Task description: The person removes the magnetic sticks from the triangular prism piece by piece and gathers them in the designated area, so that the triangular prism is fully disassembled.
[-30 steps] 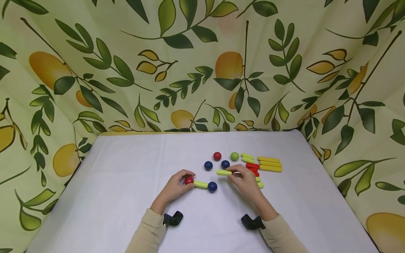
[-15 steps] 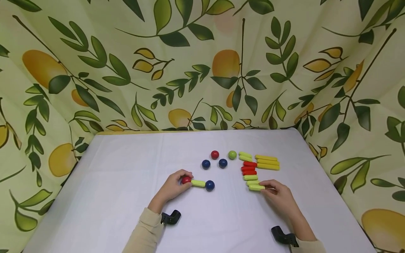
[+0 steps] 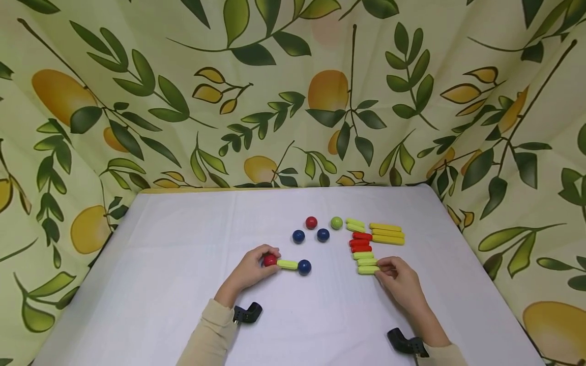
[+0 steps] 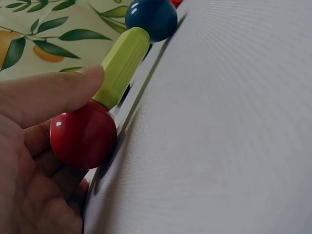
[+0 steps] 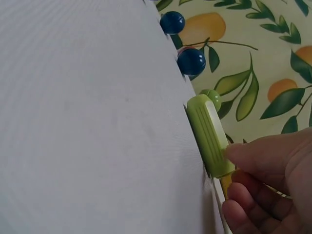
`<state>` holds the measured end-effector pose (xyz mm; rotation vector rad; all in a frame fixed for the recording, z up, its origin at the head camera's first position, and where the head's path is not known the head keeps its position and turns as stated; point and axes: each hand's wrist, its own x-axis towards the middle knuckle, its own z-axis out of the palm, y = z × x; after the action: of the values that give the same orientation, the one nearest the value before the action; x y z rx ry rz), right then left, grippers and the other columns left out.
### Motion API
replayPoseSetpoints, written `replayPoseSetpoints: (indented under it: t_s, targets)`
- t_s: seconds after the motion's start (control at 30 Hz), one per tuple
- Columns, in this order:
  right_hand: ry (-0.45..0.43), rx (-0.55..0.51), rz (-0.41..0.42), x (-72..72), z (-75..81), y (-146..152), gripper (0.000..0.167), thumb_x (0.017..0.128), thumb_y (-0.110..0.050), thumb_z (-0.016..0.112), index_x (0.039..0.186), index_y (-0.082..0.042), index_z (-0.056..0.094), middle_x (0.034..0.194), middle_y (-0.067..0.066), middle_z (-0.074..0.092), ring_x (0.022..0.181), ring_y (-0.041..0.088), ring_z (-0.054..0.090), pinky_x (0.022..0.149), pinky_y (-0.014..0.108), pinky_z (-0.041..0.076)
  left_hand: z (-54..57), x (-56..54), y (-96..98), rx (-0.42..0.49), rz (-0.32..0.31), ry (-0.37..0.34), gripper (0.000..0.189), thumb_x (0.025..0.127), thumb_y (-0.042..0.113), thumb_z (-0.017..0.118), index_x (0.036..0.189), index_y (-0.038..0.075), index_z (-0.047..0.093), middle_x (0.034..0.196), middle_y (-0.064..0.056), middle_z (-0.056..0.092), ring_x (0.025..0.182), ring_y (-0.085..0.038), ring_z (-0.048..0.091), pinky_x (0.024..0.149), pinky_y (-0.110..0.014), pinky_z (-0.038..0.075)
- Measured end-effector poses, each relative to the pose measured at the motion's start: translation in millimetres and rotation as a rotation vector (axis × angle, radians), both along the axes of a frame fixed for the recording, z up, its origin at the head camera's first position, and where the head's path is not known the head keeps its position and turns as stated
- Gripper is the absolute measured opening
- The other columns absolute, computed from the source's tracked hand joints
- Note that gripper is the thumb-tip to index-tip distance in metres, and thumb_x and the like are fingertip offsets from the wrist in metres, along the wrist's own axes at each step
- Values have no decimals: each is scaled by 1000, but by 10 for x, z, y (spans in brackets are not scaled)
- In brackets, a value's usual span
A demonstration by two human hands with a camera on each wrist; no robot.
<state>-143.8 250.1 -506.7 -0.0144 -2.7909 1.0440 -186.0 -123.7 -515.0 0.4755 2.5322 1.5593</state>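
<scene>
In the head view my left hand (image 3: 254, 268) grips a red ball (image 3: 270, 260). A short yellow-green rod (image 3: 287, 265) joins that ball to a blue ball (image 3: 304, 267), a dumbbell shape lying on the white cloth. The left wrist view shows my thumb across the red ball (image 4: 84, 135) close to the rod (image 4: 122, 66). At the near end of a column of rods, my right hand (image 3: 400, 280) pinches the right end of another yellow-green rod (image 3: 368, 270). In the right wrist view the thumb touches this ribbed rod (image 5: 209, 134), and other fingers curl beneath.
Behind the hands lie a red ball (image 3: 311, 222), a green ball (image 3: 336, 222) and two blue balls (image 3: 298, 236). Short red rods (image 3: 360, 243) lie in the column, with long yellow rods (image 3: 387, 234) to their right. Two yellow-green rods (image 3: 355, 225) lie behind. A patterned curtain (image 3: 274, 127) surrounds the table.
My right hand has carried its yellow-green rod from beside the blue balls rightward and nearer, laying it alongside the column's front rods. My left hand keeps its hold on the red ball.
</scene>
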Motion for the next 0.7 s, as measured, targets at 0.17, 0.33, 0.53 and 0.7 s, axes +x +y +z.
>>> replayPoseSetpoints:
  t_s: [0.17,0.33,0.53,0.7]
  targets:
    - [92,-24,17,13,55,-83,23,80,-3,72,102,-3,63,100,8,64,89,21,61,77,21,52,16,12,16,-32,-8,-1,28,80,8,74,106,5,64,124,-14,61,126,-31,51,105,-45,40]
    - [80,-82,108,-37,94,-277,26,80,-4,73,103,-5,63,101,6,65,91,20,62,81,24,53,-4,17,1,-39,-15,26,25,80,16,76,104,15,67,120,-5,63,124,-25,53,102,-41,43]
    - [-79,-150,230,-154,115,-643,29,82,-10,72,109,-11,62,106,0,67,97,17,64,88,34,54,-35,9,0,-62,-32,57,24,81,22,75,104,20,67,119,-1,63,124,-25,53,101,-40,44]
    - [-190,-146,419,-269,109,-957,33,83,-18,73,114,-13,61,107,-3,65,96,13,61,88,31,53,-28,10,4,-74,-19,55,23,81,21,75,103,20,67,120,0,63,121,-22,55,99,-40,46]
